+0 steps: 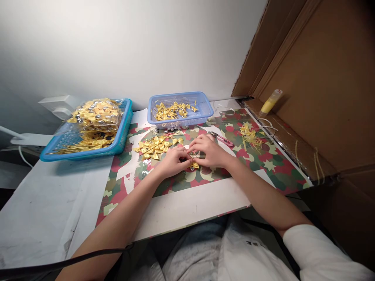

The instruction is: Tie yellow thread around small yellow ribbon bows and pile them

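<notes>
My left hand point(173, 160) and my right hand point(208, 150) meet over the patterned mat point(263, 164), fingers pinched together on a small yellow ribbon bow point(193, 165) between them. A pile of yellow ribbon bows point(154, 146) lies just left of my left hand. Pink-handled snips point(222, 139) rest on the mat just beyond my right hand.
A light blue basket point(202, 113) with several bows stands behind the hands. A larger teal basket point(123, 136) holding bagged bows sits at the left. Yellow thread scraps point(250, 136) lie at the right. A yellow glue bottle point(271, 102) leans by the cardboard wall point(322, 78).
</notes>
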Demonstrator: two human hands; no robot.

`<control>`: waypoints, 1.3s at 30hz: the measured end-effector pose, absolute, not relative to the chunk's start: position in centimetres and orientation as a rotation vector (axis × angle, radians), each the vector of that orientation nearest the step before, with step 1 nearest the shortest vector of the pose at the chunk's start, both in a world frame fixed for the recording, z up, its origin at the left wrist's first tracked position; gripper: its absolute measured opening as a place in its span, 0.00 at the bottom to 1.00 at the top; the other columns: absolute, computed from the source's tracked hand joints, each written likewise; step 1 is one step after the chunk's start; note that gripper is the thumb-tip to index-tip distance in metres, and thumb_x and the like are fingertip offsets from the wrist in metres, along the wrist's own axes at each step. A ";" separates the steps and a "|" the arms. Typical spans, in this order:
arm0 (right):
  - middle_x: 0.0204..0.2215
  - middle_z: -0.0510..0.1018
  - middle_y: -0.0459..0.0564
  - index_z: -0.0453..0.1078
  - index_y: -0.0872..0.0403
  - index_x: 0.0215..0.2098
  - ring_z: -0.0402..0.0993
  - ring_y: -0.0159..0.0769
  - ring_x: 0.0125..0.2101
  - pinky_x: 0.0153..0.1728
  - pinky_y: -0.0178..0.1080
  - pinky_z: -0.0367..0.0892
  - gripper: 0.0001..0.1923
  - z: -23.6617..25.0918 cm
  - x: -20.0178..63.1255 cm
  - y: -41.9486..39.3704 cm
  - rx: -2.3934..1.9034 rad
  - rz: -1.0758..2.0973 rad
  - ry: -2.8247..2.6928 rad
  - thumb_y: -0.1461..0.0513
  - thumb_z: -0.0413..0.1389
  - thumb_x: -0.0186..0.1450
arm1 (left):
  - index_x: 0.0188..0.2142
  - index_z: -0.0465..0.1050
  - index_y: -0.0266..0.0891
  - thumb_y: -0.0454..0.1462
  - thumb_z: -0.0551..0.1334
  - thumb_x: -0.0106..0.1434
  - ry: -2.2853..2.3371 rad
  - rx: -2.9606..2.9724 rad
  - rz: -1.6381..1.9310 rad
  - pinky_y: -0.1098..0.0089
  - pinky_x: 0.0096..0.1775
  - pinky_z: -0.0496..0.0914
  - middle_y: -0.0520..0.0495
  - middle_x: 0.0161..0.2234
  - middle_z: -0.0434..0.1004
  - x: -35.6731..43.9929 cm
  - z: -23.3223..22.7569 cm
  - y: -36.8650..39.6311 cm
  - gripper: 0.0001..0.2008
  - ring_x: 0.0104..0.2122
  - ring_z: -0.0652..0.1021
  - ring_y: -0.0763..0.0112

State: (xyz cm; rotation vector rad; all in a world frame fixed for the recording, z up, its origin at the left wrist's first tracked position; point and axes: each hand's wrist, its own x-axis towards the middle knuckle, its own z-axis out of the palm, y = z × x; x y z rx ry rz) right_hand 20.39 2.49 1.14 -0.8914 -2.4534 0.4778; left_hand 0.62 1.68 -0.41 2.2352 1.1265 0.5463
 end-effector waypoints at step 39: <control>0.29 0.79 0.44 0.69 0.52 0.27 0.68 0.39 0.38 0.47 0.45 0.49 0.07 1.0 20.3 3.1 -1.079 0.464 -2.345 0.70 0.54 0.57 | 0.27 0.77 0.41 0.41 0.57 0.62 1.162 2.270 0.502 0.66 0.40 0.63 0.49 0.26 0.70 0.8 0.0 1.3 0.12 0.33 0.69 0.66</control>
